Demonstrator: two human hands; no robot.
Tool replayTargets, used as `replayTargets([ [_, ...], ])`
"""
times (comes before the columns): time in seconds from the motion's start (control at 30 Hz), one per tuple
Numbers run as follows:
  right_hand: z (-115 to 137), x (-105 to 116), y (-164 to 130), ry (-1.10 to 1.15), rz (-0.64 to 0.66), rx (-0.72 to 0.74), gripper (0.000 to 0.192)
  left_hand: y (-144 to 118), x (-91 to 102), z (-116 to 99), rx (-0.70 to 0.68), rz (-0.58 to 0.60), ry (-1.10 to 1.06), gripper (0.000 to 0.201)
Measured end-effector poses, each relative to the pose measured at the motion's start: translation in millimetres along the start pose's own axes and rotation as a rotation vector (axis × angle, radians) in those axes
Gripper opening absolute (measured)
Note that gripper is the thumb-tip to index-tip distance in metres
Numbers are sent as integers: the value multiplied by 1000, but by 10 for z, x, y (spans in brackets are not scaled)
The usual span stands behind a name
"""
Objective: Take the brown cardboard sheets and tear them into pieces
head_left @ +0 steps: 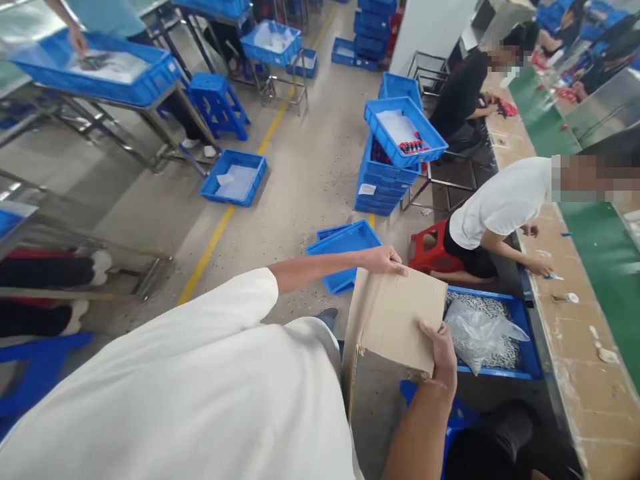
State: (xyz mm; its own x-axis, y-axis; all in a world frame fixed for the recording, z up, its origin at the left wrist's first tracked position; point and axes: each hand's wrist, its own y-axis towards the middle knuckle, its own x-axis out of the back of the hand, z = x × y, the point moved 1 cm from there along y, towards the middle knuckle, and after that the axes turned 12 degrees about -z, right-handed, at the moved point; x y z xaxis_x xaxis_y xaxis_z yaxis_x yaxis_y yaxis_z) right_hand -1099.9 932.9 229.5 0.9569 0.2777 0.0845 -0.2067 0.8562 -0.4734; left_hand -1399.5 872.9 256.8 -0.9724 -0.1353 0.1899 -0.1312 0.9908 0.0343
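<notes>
1. Head view: the cardboard (pixel 400 310) sits right of centre in the frame, beside the blue tray (pixel 533 370).
2. My left hand (pixel 384 260) pinches its upper edge; my right hand (pixel 440 345) grips its right side, thumb on the face.
3. I judge it light, dry rather than slippery, stiff when flat but likely to bend along the creased left edge; opposite edges seem my best hold.

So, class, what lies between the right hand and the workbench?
The head view shows a blue crate of grey parts, topped by a clear plastic bag, between right hand and workbench.
</notes>
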Motion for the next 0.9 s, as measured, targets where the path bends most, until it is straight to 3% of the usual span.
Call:
replayTargets([
  [0.17, 449, 332, 525, 107, -112, -26, 60, 684, -117, -57, -78, 122, -53, 77],
  [0.27, 695, 567, 1057, 129, -101, 62, 55, 1215, -212, -125, -141, 20, 21, 74],
  [0.4, 1118, 850, 1850, 69, 38, 187, 51, 1954, -256, -465, -304, -48, 216, 52],
  [0.47, 1381, 928, 2162, -43, 196, 194, 55, 2217, -234, -665, -326, -70, 369, 40],
  [0.53, 1692, 931, 2384, -136, 207, 329, 65, 2385, -234, -824, -297, -85, 534, 33],
  [0.63, 2203, 728, 2578, -306, 12, 829, 80, 2531, -314, -974, -238, -94, 765, 28],
  [0.67, 2351, 596, 2626, -402, 42, 957, 81, 2571, -350, -1010, -224, -96, 831, 28],
  [0.7, 2475, 443, 2677, -515, 167, 1010, 78, 2609, -381, -1041, -210, -98, 889, 28],
  [0.8, 2717, -6, 2828, -751, 664, 882, 67, 2707, -392, -1121, -186, -44, 993, 25],
  [0.83, 2769, -123, 2867, -777, 764, 836, 66, 2728, -360, -1142, -183, -10, 999, 25],
  [0.9, 2848, -298, 2912, -778, 845, 814, 64, 2744, -247, -1170, -195, 62, 974, 25],
])
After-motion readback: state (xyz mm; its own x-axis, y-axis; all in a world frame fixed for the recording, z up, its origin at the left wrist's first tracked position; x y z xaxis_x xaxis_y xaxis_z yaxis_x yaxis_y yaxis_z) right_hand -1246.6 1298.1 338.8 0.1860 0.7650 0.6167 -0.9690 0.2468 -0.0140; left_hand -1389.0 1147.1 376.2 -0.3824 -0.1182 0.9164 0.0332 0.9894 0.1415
